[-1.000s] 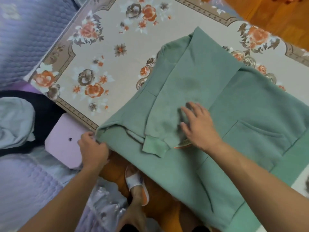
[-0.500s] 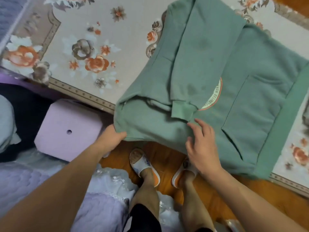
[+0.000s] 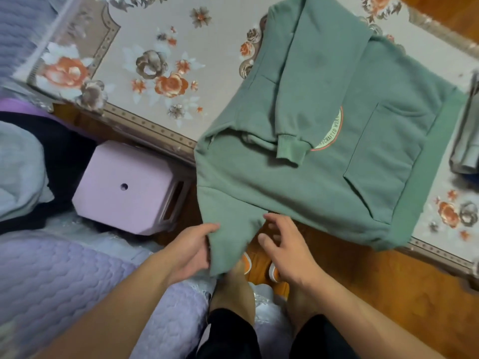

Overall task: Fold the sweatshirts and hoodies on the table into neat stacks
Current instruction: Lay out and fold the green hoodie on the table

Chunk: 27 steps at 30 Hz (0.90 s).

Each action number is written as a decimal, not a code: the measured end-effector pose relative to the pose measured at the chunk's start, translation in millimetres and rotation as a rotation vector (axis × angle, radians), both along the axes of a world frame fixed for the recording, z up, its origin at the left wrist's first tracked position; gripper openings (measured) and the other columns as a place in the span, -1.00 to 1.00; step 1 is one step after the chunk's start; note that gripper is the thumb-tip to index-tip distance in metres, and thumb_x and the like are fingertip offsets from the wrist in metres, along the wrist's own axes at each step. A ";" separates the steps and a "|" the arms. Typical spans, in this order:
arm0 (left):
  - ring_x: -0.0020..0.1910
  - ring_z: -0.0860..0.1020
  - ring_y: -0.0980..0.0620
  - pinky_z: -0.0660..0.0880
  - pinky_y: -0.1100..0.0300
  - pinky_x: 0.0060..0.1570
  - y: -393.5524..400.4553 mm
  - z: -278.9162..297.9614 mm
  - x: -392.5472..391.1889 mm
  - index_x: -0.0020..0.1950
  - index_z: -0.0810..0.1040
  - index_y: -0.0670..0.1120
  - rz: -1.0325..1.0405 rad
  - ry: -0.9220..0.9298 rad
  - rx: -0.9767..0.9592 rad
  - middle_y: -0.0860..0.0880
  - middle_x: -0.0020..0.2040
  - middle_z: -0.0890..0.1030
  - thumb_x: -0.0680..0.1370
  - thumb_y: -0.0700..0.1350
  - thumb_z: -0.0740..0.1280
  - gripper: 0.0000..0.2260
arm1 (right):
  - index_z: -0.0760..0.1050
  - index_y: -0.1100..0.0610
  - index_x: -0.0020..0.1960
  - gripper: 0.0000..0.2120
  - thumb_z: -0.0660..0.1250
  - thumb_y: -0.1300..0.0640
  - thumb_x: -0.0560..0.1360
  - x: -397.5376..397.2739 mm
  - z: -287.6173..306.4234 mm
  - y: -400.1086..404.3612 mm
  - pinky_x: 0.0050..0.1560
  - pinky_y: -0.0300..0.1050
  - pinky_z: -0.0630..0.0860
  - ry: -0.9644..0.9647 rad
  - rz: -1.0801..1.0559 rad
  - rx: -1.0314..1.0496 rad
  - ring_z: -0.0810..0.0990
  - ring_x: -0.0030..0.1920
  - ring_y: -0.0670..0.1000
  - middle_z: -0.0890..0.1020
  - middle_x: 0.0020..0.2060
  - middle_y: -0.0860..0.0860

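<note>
The sage-green fleece hoodie (image 3: pixel 324 156) lies front-up on the floral-patterned table (image 3: pixel 145 60), one sleeve already folded across the chest, its near edge spilling over the table's rim. The left hand (image 3: pixel 190 251) pinches the hanging sleeve, thumb on top and fingers curled beneath the cloth. The right hand (image 3: pixel 285 244) hovers just beside it, fingers spread and loosely bent, holding nothing. This is thick, soft, floppy fabric with some weight, likely to sag wherever unsupported. It won't slip or break, so the best grip looks to be at the ribbed cuff (image 3: pixel 291 151) and shoulder seam, not mid-cloth.
</note>
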<state>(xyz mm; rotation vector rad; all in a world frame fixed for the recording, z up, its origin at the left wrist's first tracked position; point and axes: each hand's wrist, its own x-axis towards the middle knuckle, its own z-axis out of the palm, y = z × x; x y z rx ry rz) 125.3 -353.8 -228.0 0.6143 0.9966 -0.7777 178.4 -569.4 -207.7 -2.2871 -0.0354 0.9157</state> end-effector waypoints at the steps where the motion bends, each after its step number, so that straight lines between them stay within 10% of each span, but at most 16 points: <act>1: 0.32 0.58 -0.23 0.49 -0.23 0.30 -0.7 12.7 2.5 0.37 0.54 -0.16 0.015 -0.016 -0.061 -0.22 0.28 0.64 0.71 -0.03 0.11 -0.65 | 0.36 0.00 0.47 -0.43 0.40 -0.08 0.51 -8.0 9.1 2.8 0.37 -0.02 0.43 0.017 0.002 0.049 0.43 0.29 -0.19 0.42 0.30 -0.12; 7: 0.27 0.56 -0.13 0.48 -0.07 0.27 -31.2 63.3 54.4 0.49 0.45 -0.20 0.031 -0.115 -0.150 -0.16 0.38 0.56 0.69 -0.03 0.15 -0.58 | -0.10 -0.05 0.65 0.11 0.42 -0.35 0.32 -41.6 42.2 25.9 0.53 -0.22 -0.04 -0.104 0.005 0.071 -0.14 0.59 -0.20 -0.06 0.61 -0.12; 14: 0.25 0.60 -0.23 0.57 -0.32 0.11 -50.2 95.4 114.8 0.26 0.53 -0.21 0.339 -0.154 -0.129 -0.22 0.32 0.60 0.69 -0.14 0.15 -0.74 | 0.24 -0.06 0.54 -0.23 0.33 0.28 0.38 29.3 50.1 0.8 0.20 0.02 0.47 -0.211 -0.647 -0.283 0.54 0.29 0.16 0.57 0.32 0.02; 27: -0.03 0.66 -0.13 0.60 0.03 -0.08 -55.8 82.6 197.5 0.23 0.47 -0.22 0.448 -0.132 0.295 -0.17 0.11 0.61 0.75 -0.05 0.08 -0.71 | 0.62 0.19 0.03 -0.77 0.27 0.28 0.43 252.6 136.9 -121.6 0.04 0.11 0.54 -0.498 0.042 -0.839 0.63 -0.05 0.35 0.65 -0.11 0.31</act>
